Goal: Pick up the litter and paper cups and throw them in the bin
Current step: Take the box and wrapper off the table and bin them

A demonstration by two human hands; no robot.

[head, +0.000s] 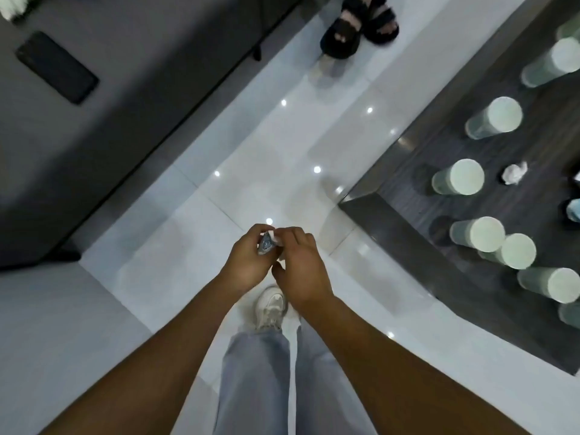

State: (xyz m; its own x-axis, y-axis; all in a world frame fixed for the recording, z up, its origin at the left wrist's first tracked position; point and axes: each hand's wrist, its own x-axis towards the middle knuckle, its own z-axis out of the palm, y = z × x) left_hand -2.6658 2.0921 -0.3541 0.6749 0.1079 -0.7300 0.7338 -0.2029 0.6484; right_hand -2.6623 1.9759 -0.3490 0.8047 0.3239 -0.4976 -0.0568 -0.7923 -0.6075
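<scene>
Both hands meet over glossy white tile floor [257, 146]. Left hand [248, 262] pinches small crumpled grey-blue wrapper scrap [266, 246]; right hand [301, 268] curls fingers on same scrap's white edge. Right: dark wood-grain table [408, 233] carries upturned pale green paper cups [458, 177], crumpled white paper ball [514, 173] beyond them. Black sandals [357, 26] far.

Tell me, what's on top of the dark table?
The dark table holds several upside-down paper cups and a crumpled white paper ball. Something bluish sits at the picture's edge, cut off. Anything under the cups is hidden.
</scene>
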